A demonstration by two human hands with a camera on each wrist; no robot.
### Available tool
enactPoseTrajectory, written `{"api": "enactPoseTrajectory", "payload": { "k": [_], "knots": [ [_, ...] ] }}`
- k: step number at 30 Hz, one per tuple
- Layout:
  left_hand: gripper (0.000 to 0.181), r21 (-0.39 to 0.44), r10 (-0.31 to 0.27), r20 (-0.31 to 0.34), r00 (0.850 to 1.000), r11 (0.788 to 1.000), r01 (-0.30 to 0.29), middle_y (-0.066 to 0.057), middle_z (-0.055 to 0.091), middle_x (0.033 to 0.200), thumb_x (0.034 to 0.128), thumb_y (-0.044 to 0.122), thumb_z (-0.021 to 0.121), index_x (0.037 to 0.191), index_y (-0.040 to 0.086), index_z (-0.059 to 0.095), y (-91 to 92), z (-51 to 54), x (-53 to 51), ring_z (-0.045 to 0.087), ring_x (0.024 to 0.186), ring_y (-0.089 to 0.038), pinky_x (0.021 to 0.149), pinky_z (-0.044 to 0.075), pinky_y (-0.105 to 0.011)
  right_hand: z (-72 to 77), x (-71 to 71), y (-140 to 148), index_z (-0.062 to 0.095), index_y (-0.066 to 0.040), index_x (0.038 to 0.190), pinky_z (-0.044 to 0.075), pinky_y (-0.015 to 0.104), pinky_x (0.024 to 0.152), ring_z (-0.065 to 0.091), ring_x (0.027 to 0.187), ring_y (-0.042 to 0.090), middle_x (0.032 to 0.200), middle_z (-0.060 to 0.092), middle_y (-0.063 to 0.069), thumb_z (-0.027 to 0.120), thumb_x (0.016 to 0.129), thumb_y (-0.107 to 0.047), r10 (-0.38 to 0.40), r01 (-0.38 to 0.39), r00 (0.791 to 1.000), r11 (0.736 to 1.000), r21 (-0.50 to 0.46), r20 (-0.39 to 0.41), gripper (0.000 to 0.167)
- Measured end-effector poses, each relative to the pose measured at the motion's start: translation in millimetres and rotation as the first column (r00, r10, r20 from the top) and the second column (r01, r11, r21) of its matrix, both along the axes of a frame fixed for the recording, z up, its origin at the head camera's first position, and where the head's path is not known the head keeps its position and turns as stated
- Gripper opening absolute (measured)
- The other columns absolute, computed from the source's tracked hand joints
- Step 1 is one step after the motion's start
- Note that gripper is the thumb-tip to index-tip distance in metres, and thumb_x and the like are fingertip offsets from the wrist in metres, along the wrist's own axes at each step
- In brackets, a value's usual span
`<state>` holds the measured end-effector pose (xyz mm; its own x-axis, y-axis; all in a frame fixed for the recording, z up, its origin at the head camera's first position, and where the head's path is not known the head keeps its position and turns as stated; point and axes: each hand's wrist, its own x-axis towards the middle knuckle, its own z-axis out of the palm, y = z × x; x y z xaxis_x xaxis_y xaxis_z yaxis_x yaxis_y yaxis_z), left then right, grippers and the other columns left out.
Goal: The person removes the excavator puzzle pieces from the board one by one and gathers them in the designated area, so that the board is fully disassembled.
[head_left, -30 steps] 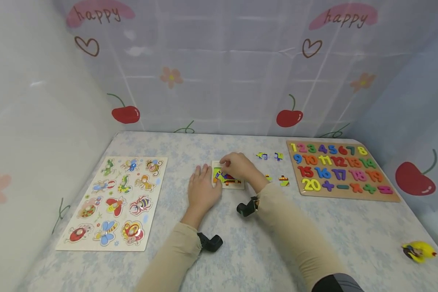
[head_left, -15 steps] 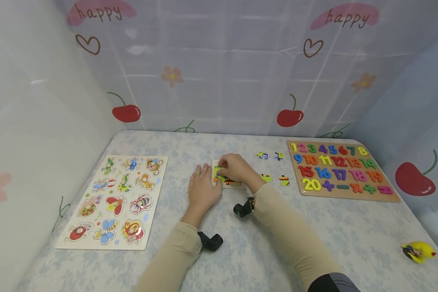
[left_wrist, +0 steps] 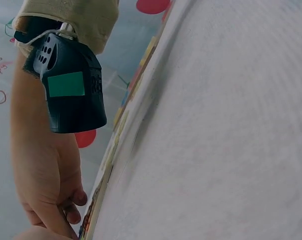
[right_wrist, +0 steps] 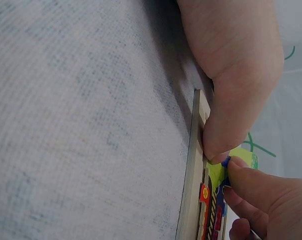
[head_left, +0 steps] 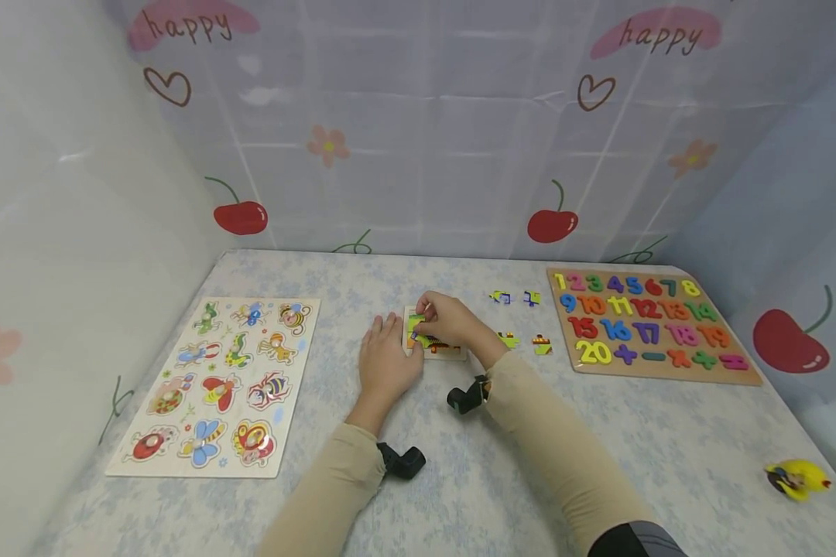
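My left hand [head_left: 390,363] lies flat with its fingers stretched out along the left side of a small wooden jigsaw board [head_left: 447,357]. Its thumb presses the board's near edge, as the right wrist view shows. Over the board, my right hand [head_left: 453,319] pinches a yellow-green jigsaw piece [right_wrist: 245,156] between thumb and fingers, at the board's left part. Red, blue and yellow picture parts show in the board, partly covered by the hands. In the left wrist view, my right hand [left_wrist: 48,175] reaches down to the board with its fingertips partly hidden.
Several loose jigsaw pieces [head_left: 507,340] lie right of the board. A number puzzle board [head_left: 669,371] stands further right, an insect puzzle board [head_left: 299,371] at left. A yellow toy [head_left: 800,480] lies near the right edge. Black cameras [head_left: 400,463] hang from both wrists.
My right hand has shifted slightly left over the board, and more yellow-green now covers the purple part of the picture. My left hand has stayed in place.
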<state>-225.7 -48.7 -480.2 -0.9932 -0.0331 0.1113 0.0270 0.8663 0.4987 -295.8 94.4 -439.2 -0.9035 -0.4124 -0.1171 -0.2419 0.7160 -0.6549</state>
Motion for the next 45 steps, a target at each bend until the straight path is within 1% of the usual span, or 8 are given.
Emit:
{"api": "enactPoseTrajectory", "payload": {
  "k": [9,17,24,30,33,39,43,45],
  "knots": [
    [0.065,-0.004,0.002,0.008,1.0,1.0,-0.002,-0.009,0.04,0.158,0.0951,0.041,0.05,0.15,0.006,0.044,-0.8,-1.5,-1.8,0.024,0.153,-0.029,0.126,0.019,-0.048,0.1,0.3,2.8,0.055,-0.015,0.101,0.05,0.028,0.072,0.06,0.087,0.018,0.103,0.066,0.005,0.072,0.092,-0.019,0.02,-0.019,1.0,0.997,-0.071,0.009,0.019],
    [0.065,-0.005,0.004,0.007,1.0,1.0,-0.004,-0.008,0.04,0.158,0.0949,0.041,0.051,0.15,0.006,0.044,-0.6,-0.9,-2.5,0.024,0.153,-0.028,0.126,0.019,-0.047,-1.2,-0.1,4.2,0.057,-0.015,0.102,0.047,0.026,0.065,0.057,0.076,0.017,0.095,0.065,0.006,0.071,0.093,-0.019,0.001,0.003,0.999,0.994,-0.106,0.038,0.017],
    [0.065,0.001,0.006,0.005,1.0,1.0,-0.006,-0.008,0.04,0.158,0.0948,0.041,0.052,0.149,0.006,0.045,-0.8,0.9,-1.6,0.024,0.153,-0.028,0.126,0.019,-0.046,1.0,1.7,4.8,0.058,-0.014,0.102,0.048,0.028,0.07,0.059,0.082,0.017,0.101,0.068,0.006,0.07,0.093,-0.017,0.054,-0.055,0.998,0.99,-0.127,-0.008,0.016],
    [0.066,0.008,0.011,0.001,1.0,1.0,-0.011,-0.009,0.041,0.157,0.0935,0.04,0.052,0.149,0.005,0.045,-1.2,0.9,-1.5,0.026,0.152,-0.029,0.126,0.02,-0.046,4.3,2.5,4.6,0.057,-0.012,0.102,0.048,0.028,0.068,0.058,0.078,0.017,0.099,0.067,0.007,0.069,0.093,-0.016,0.057,-0.053,0.998,0.985,-0.166,0.015,0.015],
    [0.066,0.01,0.016,0.009,1.0,1.0,-0.016,-0.009,0.041,0.158,0.0936,0.04,0.052,0.149,0.005,0.044,-1.4,0.9,-1.3,0.025,0.152,-0.029,0.126,0.019,-0.046,6.1,0.9,4.8,0.058,-0.013,0.104,0.05,0.028,0.07,0.061,0.082,0.017,0.101,0.066,0.007,0.069,0.094,-0.017,0.02,-0.017,1.0,0.987,-0.163,0.019,0.016],
    [0.066,0.016,0.017,-0.008,1.0,1.0,-0.017,-0.01,0.042,0.157,0.0938,0.04,0.054,0.148,0.004,0.046,-1.3,0.1,-0.6,0.026,0.152,-0.03,0.125,0.02,-0.046,10.6,-7.8,14.8,0.057,-0.016,0.107,0.048,0.031,0.072,0.059,0.088,0.021,0.106,0.065,0.007,0.069,0.094,-0.021,-0.11,0.109,0.994,0.99,-0.09,-0.011,0.018],
    [0.066,0.015,0.014,-0.009,1.0,1.0,-0.013,-0.01,0.041,0.158,0.0941,0.04,0.053,0.149,0.004,0.045,-1.0,-2.2,-1.1,0.025,0.152,-0.03,0.126,0.02,-0.046,10.1,-18.6,35.8,0.056,-0.017,0.11,0.046,0.033,0.067,0.057,0.085,0.024,0.108,0.063,0.008,0.067,0.095,-0.024,-0.224,0.223,0.974,0.973,-0.063,-0.011,0.02],
    [0.066,0.022,0.011,-0.01,1.0,1.0,-0.011,-0.009,0.04,0.158,0.094,0.04,0.054,0.149,0.005,0.045,-0.7,-2.5,-1.0,0.025,0.152,-0.03,0.126,0.02,-0.046,9.5,-24.1,49.0,0.055,-0.017,0.111,0.047,0.035,0.068,0.056,0.088,0.025,0.109,0.062,0.008,0.066,0.096,-0.025,-0.275,0.274,0.961,0.96,-0.059,-0.007,0.02]
  ]
}}
